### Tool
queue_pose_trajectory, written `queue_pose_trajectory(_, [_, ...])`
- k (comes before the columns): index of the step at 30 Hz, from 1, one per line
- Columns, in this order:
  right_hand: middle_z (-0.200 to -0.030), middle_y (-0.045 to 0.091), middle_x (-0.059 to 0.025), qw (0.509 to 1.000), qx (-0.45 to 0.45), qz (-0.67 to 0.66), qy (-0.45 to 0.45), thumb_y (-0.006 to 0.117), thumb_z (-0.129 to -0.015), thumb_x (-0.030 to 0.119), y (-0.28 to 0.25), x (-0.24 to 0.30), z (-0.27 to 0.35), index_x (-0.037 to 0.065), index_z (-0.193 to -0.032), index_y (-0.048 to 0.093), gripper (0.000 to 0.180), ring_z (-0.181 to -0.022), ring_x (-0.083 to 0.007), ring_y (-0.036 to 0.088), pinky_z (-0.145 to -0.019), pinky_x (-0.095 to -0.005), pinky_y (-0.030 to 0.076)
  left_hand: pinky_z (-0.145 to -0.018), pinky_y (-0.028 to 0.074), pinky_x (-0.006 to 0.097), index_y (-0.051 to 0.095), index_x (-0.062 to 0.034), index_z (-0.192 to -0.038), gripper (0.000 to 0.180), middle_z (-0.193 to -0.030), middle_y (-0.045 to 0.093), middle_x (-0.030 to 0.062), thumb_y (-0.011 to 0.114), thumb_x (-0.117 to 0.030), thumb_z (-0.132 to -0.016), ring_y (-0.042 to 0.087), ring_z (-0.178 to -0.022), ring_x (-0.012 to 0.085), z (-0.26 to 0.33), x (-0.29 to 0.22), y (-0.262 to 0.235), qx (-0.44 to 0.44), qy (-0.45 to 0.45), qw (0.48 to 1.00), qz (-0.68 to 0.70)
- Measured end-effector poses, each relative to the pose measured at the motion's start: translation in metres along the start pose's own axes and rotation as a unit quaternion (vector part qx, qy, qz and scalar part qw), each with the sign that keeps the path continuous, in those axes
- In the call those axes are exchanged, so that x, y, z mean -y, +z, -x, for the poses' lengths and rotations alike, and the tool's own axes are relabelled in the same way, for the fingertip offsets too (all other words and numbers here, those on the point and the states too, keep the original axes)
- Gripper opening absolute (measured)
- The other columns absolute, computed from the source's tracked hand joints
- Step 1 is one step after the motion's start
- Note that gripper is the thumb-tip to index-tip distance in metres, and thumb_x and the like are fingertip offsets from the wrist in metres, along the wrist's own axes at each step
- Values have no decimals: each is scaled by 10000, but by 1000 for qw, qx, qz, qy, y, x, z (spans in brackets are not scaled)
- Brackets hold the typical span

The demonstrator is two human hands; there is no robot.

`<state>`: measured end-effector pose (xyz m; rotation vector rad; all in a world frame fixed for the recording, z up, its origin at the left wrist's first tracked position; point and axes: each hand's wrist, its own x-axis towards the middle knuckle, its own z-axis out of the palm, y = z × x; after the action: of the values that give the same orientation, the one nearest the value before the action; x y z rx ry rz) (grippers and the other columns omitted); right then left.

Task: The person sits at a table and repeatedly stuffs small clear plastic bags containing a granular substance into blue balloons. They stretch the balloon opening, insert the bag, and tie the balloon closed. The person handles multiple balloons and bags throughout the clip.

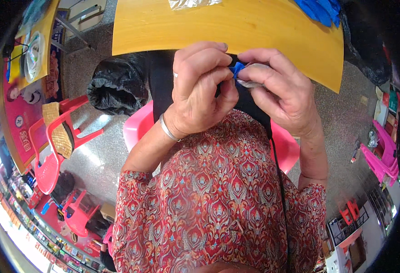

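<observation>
Both hands meet in front of my lap, close to the table's near edge. Pinched between their fingertips is a small piece of blue fabric (237, 69), mostly hidden by the fingers. My left hand (200, 86), with a ring and a bangle at the wrist, is closed with its fingertips at the blue piece. My right hand (282, 86) is also closed, its thumb and fingers pressed on the blue piece and on a greyish, thin scrap (251, 83) beneath it. What exactly the pieces are, I cannot make out.
Ahead is a yellow wooden table (227, 29), with a clear plastic bag (193, 3) and blue cloth (319, 10) at its far side. A black bag (118, 84) stands on the floor to the left. Beyond it is a red chair (47, 170); pink stools (382, 157) are at the right.
</observation>
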<state>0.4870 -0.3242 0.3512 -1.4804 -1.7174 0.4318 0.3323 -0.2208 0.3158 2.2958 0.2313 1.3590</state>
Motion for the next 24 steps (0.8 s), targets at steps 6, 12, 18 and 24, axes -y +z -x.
queue_pose_trajectory(6, [-1048,546,-149,999,39,21,-17,656,-785,23,1,-2,-1,-12,-1026,608,249,-848,-259,614,-710,-305,508,-823,478,376,582,-18,-953,301,-1015,554,124,719,-5,-685,589,-943,279,-3,3,-4,35,0,999,21])
queue_pose_trajectory(12, [-1036,529,-85,958,-3,-257,129,625,-846,41,15,-13,9,-43,-1115,586,284,-842,-146,586,-691,-246,490,-914,482,408,342,-11,-1368,597,-1315,471,154,638,-205,-887,505,-1176,284,18,0,15,-90,-466,705,526])
queue_pose_trajectory(18, [-1045,527,-97,975,-44,-168,140,669,-802,52,24,-12,13,-22,-1128,595,343,-878,-183,596,-739,-275,494,-862,484,269,552,-22,-1192,333,-1076,617,36,634,-150,-895,578,-959,104,26,-15,11,-29,-570,636,519])
queue_pose_trajectory(24, [-979,575,-109,968,-116,-66,211,721,-751,85,31,-4,23,3,-1030,605,313,-861,-210,614,-766,-306,496,-626,412,167,638,-53,-1072,227,-912,647,-20,659,-173,-881,546,-762,31,34,-18,14,-4,-620,633,463])
